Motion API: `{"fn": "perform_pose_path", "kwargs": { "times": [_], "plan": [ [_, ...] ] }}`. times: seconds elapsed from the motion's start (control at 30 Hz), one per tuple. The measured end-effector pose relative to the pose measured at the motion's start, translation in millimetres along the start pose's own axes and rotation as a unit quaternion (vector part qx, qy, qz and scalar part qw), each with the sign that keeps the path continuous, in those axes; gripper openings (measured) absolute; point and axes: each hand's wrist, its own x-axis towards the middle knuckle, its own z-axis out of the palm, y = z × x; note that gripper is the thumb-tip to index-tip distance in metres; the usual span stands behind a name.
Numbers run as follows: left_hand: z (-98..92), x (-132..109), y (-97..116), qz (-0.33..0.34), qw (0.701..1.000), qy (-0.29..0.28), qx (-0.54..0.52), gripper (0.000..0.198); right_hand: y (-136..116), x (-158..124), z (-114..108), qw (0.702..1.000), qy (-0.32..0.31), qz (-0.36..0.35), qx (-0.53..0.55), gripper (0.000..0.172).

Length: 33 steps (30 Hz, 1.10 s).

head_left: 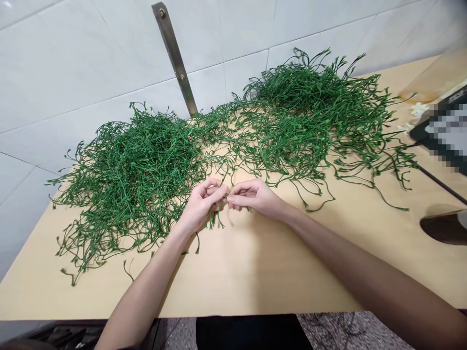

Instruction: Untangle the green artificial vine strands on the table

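While the two bare forearms reach in from the near edge, the left hand (204, 204) and the right hand (257, 197) meet over the pale wood-grained desk (226, 282), just on the near side of the gap between two heaps. The left fingers are closed in a pinch on a few thin green plastic stems (215, 218), whose split tips hang below the palm; the right fingers are drawn together too, pinching the slender strands between the hands, though the exact contact is partly hidden. Such a fingertip grip probably suits pieces this slim and pliable, and bringing both hands together likely steadies them. More of these stems lie in a tangled left heap of green stems (146, 165) and a right heap of green stems (314, 112), joined by a thinner scatter, perhaps laid on both sides for easy reach. Behind stands a white tiled wall (91, 58) with a bolted metal strip (177, 58). As for containers, the heaps lie loose on the desk; at the far right, white flower-shaped pieces (419, 109) sit by a translucent amber sheet, possibly a bag, and nearer is a dark brown rounded object (445, 228), contents not discernible.
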Motion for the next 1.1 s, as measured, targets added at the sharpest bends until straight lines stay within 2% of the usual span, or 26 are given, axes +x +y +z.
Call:
{"fn": "perform_pose_path", "kwargs": {
  "times": [0.2, 0.37, 0.57, 0.93, 1.1],
  "plan": [
    [1.4, 0.5, 6.1, -0.033, 0.997, -0.005, -0.068, 0.024, 4.5, 3.4, -4.3, 0.999, 0.015, -0.02, 0.047, 0.03],
    [2.3, 0.1, 6.6, -0.019, 0.998, 0.018, -0.056, 0.026, 6.0, 4.0, -3.0, 0.996, 0.029, -0.015, 0.088, 0.031],
    [-1.2, 1.7, 0.9, -0.005, 0.998, 0.037, -0.059, 0.034, 4.5, 3.6, -2.3, 0.995, 0.031, -0.007, 0.091, 0.03],
    [-2.2, 1.6, 1.0, 0.048, 0.999, 0.008, 0.002, 0.03, 2.7, 3.4, -2.2, 0.997, 0.03, -0.001, 0.067, 0.025],
    [-0.1, 2.0, 1.8, 0.042, 0.999, 0.007, -0.001, 0.03, 4.5, 3.5, -1.5, 0.997, 0.037, 0.001, 0.064, 0.023]
  ]
}}
